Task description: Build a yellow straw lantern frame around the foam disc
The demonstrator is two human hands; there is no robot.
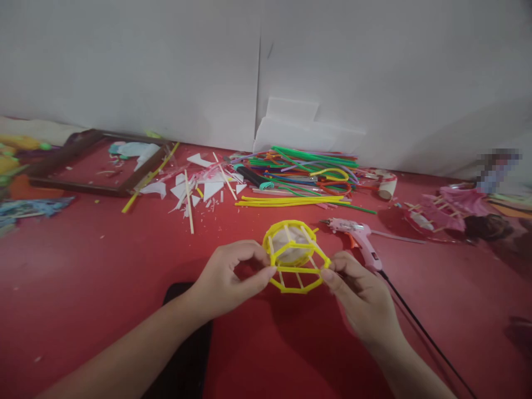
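Between my two hands is a small cage-like frame [305, 244] of yellow pipe cleaners joined by pale wooden sticks, tilted so that one ring faces me. A yellow strip crosses the near ring from side to side. My left hand [235, 277] pinches the left edge of that ring between thumb and fingers. On the opposite edge, my right hand [361, 288] has its thumb and fingertips closed. A greyish-white round panel [293, 246] fills the far end. Just to the right lies a pink glue gun [359, 235], its nozzle pointing left.
Pipe cleaners [307, 172] in many colours lie in a heap near the white wall, beside white scraps [211, 188] and a black-handled tool [251, 176]. A brown frame [83, 188] rests at left. The glue gun's cord [424, 332] runs front right; a dark flat object [187, 354] is under my left arm.
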